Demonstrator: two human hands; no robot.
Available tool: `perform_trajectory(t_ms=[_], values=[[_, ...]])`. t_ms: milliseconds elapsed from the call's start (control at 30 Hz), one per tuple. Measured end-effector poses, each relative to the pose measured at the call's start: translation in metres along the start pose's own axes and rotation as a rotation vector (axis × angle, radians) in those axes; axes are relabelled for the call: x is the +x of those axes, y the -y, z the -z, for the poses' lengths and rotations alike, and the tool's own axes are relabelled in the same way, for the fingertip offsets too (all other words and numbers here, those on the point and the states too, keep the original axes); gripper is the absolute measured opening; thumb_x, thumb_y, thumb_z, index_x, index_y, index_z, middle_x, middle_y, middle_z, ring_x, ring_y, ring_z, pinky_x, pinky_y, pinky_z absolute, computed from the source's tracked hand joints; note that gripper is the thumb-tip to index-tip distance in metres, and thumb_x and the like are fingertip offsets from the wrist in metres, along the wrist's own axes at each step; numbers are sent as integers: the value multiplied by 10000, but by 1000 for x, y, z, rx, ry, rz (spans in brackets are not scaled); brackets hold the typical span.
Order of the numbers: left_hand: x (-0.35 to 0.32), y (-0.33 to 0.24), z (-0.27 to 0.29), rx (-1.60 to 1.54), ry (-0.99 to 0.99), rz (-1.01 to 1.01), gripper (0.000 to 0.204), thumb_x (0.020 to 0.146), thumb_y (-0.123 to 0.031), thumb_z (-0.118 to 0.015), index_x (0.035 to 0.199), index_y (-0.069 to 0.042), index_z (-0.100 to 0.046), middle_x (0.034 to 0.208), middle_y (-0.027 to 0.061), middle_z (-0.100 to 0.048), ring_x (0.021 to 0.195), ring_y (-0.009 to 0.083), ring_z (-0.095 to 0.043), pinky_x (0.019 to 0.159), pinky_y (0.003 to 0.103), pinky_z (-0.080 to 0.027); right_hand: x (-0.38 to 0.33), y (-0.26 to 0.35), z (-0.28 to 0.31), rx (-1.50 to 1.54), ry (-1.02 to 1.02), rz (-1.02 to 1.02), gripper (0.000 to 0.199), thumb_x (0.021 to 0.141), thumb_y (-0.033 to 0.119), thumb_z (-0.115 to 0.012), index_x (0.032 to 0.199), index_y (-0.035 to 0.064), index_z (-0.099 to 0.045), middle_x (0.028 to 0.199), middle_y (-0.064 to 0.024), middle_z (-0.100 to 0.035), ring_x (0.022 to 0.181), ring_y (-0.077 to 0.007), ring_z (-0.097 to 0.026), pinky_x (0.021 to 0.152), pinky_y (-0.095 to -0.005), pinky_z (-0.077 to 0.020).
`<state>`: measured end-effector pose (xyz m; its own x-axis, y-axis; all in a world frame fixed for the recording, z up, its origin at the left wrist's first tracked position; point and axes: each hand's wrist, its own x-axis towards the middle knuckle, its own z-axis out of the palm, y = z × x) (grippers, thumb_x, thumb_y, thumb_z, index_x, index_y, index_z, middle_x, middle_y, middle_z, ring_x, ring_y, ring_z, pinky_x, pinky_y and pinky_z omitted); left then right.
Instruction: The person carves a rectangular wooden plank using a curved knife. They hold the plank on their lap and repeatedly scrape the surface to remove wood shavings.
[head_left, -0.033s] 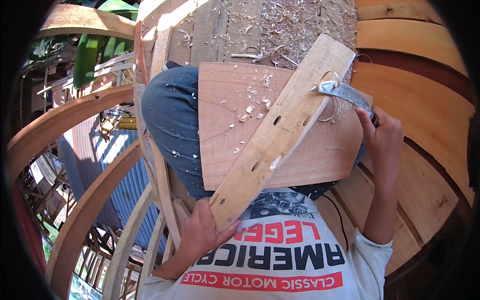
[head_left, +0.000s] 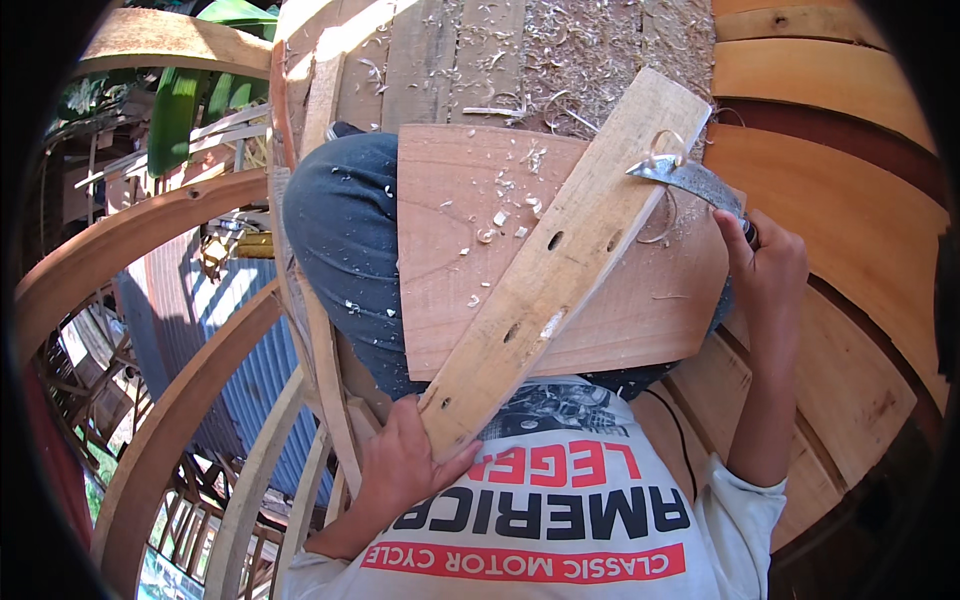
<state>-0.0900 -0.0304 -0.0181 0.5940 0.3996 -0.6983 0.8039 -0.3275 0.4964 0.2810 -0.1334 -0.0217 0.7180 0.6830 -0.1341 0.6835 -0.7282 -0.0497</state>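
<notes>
A long pale wooden plank (head_left: pixel 560 270) with several holes lies slanted across a broad reddish board (head_left: pixel 450 260) that rests on my lap, over my jeans-clad knee (head_left: pixel 340 230). My left hand (head_left: pixel 405 470) grips the plank's near end. My right hand (head_left: pixel 765 265) is closed on the handle of a curved metal blade (head_left: pixel 685 178). The blade's tip lies against the plank's far end, where a curled shaving (head_left: pixel 665 145) stands up. Small chips are scattered on the board.
Wood shavings cover the plank floor (head_left: pixel 560 50) ahead. Curved wooden ribs (head_left: pixel 130 240) arc along the left, with blue corrugated sheeting (head_left: pixel 250 370) below them. Wide orange-brown planks (head_left: pixel 840 200) run along the right. Green leaves (head_left: pixel 180 110) show at upper left.
</notes>
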Motion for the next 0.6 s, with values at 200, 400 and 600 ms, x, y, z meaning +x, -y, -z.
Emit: perform_trajectory(t_ms=[200,400,600], values=[[-1,0,-1,-25,-5,-8,732,754,-484,-731,1138,60,-426,901,224,-561,734,408,-633,585,466,-512,18,4,5,-45,54,-39,640,838,622,-564,656,12,-625,531,-162,-526,516,-341,-543,500,-398,-419],[-2,0,-5,-25,-43,-22,740,763,-490,-718,1144,71,-421,909,236,-567,734,416,-634,586,461,-514,28,-3,-1,-31,8,-54,719,843,674,-507,601,1,-566,553,-184,-530,530,-350,-538,512,-416,-421],[-10,9,-11,-29,-2,31,736,771,-499,-699,1145,67,-413,898,254,-575,744,433,-634,609,473,-512,61,-50,2,7,-4,-342,743,873,654,-490,578,-27,-506,514,-178,-461,493,-322,-493,503,-411,-404]])
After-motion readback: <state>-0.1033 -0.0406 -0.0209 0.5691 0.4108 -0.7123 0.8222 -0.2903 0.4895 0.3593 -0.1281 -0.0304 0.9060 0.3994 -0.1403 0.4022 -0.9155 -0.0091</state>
